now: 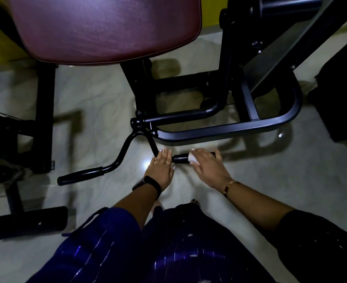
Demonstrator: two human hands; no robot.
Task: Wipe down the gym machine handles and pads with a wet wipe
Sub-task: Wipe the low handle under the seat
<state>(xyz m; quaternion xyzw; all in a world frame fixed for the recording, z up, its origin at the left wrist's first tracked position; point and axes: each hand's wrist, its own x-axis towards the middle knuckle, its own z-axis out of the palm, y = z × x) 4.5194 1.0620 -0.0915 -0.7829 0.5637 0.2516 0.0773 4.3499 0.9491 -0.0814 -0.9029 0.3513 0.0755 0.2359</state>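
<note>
Down low, the left hand (pixel 162 164) clamps the bent bar (pixel 125 148) to steady it while the right hand (pixel 206 164), at three o'clock, wraps the wet wipe (pixel 192 158) round the handle grip (pixel 180 159).

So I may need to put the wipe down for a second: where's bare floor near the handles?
Bare floor lies right of the right hand, below the curved frame tube. Another patch sits between the left handle and the maroon pad. Under the frame it is crowded.
</note>
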